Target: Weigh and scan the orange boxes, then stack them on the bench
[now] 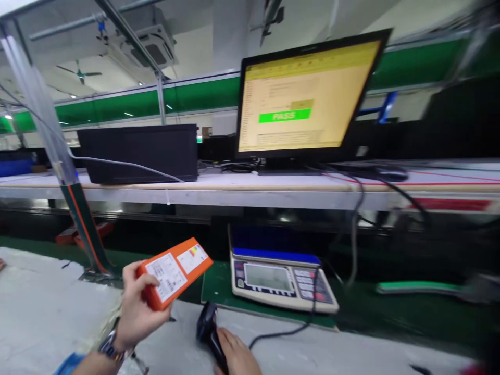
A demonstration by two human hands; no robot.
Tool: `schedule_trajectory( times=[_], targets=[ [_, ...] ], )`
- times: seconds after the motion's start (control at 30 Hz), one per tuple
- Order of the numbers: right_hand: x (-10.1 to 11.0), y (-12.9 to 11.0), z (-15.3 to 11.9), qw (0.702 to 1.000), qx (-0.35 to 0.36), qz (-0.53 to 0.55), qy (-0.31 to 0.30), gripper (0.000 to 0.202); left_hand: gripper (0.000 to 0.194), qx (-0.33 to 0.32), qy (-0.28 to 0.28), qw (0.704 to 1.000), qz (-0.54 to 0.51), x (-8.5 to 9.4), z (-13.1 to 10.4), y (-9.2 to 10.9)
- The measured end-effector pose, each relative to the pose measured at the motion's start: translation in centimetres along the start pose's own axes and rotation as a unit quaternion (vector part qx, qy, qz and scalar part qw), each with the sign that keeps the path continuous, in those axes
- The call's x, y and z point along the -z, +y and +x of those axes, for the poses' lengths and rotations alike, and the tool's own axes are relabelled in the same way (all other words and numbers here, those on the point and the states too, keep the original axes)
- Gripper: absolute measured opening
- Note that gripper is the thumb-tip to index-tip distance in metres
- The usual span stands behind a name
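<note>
Down at the bottom left of the frame, my left hand (136, 307) holds a small orange cardboard box with white labels (174, 272). My thumb lies on its near end and my other fingers curl around under it, so it is gripped tight and tilted up off the pale grey work table (42, 312). At the bottom middle, my right hand (236, 357) wraps around a black handheld scanner (207, 328). Its dark cord runs off to the right across the table. I cannot tell how those fingers sit, since the hand is cut off at the edge.

Just past the scanner sits a grey weighing scale with a blue top (279, 276) on a green mat (219, 284). Up on the long shelf (219, 195) stands a black computer screen (308, 94) showing a green bar with the word PASS. To its left rests a big black box (140, 153).
</note>
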State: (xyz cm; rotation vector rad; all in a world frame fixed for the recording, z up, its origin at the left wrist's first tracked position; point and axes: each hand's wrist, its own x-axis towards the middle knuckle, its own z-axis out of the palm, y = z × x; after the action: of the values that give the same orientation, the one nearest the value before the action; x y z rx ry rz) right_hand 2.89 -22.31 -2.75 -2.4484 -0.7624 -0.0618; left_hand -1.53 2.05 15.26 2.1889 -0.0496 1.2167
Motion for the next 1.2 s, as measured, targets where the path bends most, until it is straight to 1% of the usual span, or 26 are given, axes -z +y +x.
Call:
schedule_trajectory(
  times=[0.03,0.07,0.1,0.13,0.17,0.2,0.27,0.3,0.33,0.37,0.4,0.47,0.53,0.6,0.67,0.73,0.77,0.8,0.87,0.97,1.07,1.2],
  targets=[
    [0.7,-0.3,0.0,0.999,-0.005,0.032,0.009,0.072,0.036,0.021,-0.012,0.999,-0.037,-2.2,0.9,1.5],
    [1.4,-0.4,0.0,0.997,-0.011,0.075,0.032,0.069,0.038,0.047,-0.024,0.996,-0.072,-4.7,1.8,2.9],
    [1.8,-0.4,-0.2,0.989,-0.018,0.128,0.070,0.066,0.041,0.084,-0.036,0.991,-0.101,-7.2,2.6,4.1],
    [2.2,-0.1,-0.6,0.975,-0.027,0.187,0.113,0.062,0.043,0.108,-0.045,0.986,-0.116,-9.8,3.4,5.3],
    [2.6,0.3,-1.1,0.954,-0.038,0.250,0.159,0.059,0.044,0.126,-0.052,0.983,-0.122,-12.3,4.0,6.3],
    [3.0,0.8,-1.7,0.926,-0.054,0.311,0.207,0.058,0.044,0.144,-0.058,0.980,-0.121,-14.7,4.5,7.3],
    [4.3,1.9,-3.3,0.852,-0.103,0.408,0.312,0.062,0.047,0.171,-0.079,0.976,-0.113,-18.8,4.7,8.7],
    [5.3,2.2,-4.2,0.813,-0.131,0.441,0.357,0.067,0.050,0.180,-0.096,0.973,-0.111,-20.5,4.6,9.2],
    [6.7,2.4,-5.1,0.780,-0.155,0.468,0.386,0.071,0.053,0.182,-0.119,0.969,-0.113,-21.8,4.3,9.6],
    [8.3,2.3,-5.8,0.754,-0.173,0.490,0.402,0.074,0.055,0.177,-0.147,0.966,-0.121,-22.9,3.9,9.8],
    [10.2,2.0,-6.4,0.735,-0.183,0.510,0.407,0.075,0.055,0.166,-0.178,0.961,-0.134,-23.7,3.5,9.9],
    [14.3,1.1,-6.8,0.715,-0.183,0.545,0.397,0.074,0.054,0.134,-0.237,0.947,-0.167,-24.5,2.7,9.7],
    [18.4,0.0,-6.3,0.715,-0.173,0.561,0.380,0.071,0.054,0.105,-0.280,0.935,-0.191,-24.2,2.0,8.7],
    [21.7,-0.9,-5.4,0.733,-0.166,0.563,0.345,0.066,0.053,0.075,-0.312,0.926,-0.200,-22.9,1.2,7.0],
    [24.2,-1.5,-4.2,0.757,-0.159,0.554,0.307,0.058,0.046,0.034,-0.355,0.913,-0.197,-20.8,-0.1,4.4],
    [25.8,-1.9,-3.1,0.778,-0.157,0.543,0.274,0.051,0.034,-0.010,-0.413,0.892,-0.184,-18.1,-2.0,1.3],
    [26.4,-2.0,-2.5,0.788,-0.159,0.537,0.258,0.047,0.030,-0.024,-0.439,0.881,-0.173,-16.7,-3.1,-0.4],
    [26.8,-2.1,-1.9,0.796,-0.163,0.530,0.243,0.043,0.032,-0.031,-0.454,0.876,-0.161,-15.3,-4.1,-1.9],
    [27.5,-2.1,-0.8,0.809,-0.175,0.517,0.220,0.035,0.037,-0.031,-0.467,0.874,-0.128,-12.9,-6.1,-4.7],
    [27.9,-1.8,0.4,0.821,-0.195,0.495,0.207,0.026,0.043,-0.034,-0.493,0.867,-0.063,-10.3,-8.2,-7.6],
    [28.0,-1.5,1.0,0.828,-0.212,0.477,0.208,0.025,0.044,-0.033,-0.506,0.861,-0.035,-9.0,-9.0,-9.3],
    [27.8,-1.8,1.2,0.825,-0.236,0.458,0.234,0.025,0.044,-0.019,-0.484,0.874,-0.048,-8.7,-9.4,-10.4]
  ],
)
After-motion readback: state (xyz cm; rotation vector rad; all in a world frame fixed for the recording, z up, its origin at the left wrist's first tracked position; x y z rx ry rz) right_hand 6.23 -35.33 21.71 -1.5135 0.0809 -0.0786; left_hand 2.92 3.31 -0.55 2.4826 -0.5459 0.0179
